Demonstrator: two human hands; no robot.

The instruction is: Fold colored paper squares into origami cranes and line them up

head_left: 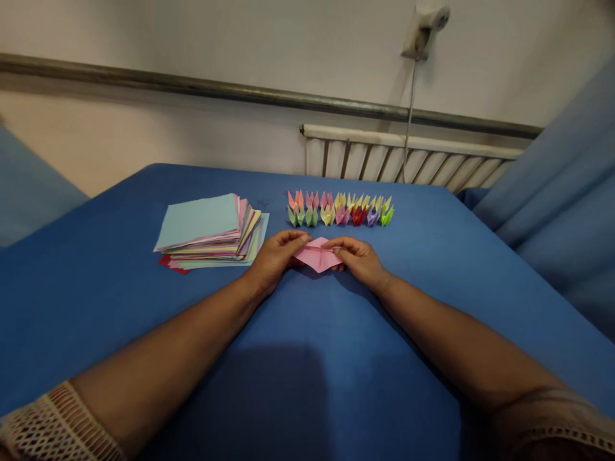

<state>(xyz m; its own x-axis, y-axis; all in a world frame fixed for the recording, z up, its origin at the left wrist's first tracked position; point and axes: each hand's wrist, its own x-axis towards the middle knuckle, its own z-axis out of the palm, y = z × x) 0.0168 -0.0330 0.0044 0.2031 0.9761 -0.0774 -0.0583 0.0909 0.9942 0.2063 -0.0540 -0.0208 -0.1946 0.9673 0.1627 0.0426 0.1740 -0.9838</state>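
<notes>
A folded piece of pink origami paper [319, 257] is held up between both hands, just above the blue tabletop. My left hand [278, 255] pinches its left end between thumb and fingers. At the opposite end, my right hand [359, 257] grips the paper, its thumb and index finger near the middle crease. Creases run across the paper, and its lower edge comes to a point. Beyond the hands stand two rows of small folded paper cranes [327, 215] in pink, yellow, green, red and purple.
Left of the hands lies a thick stack of coloured paper sheets [199, 224], a pale blue one on top. The blue-covered table [96, 288] reaches back toward a wall with a metal rail [240, 91] and a white radiator [355, 137]. A blue curtain [567, 173] hangs at right.
</notes>
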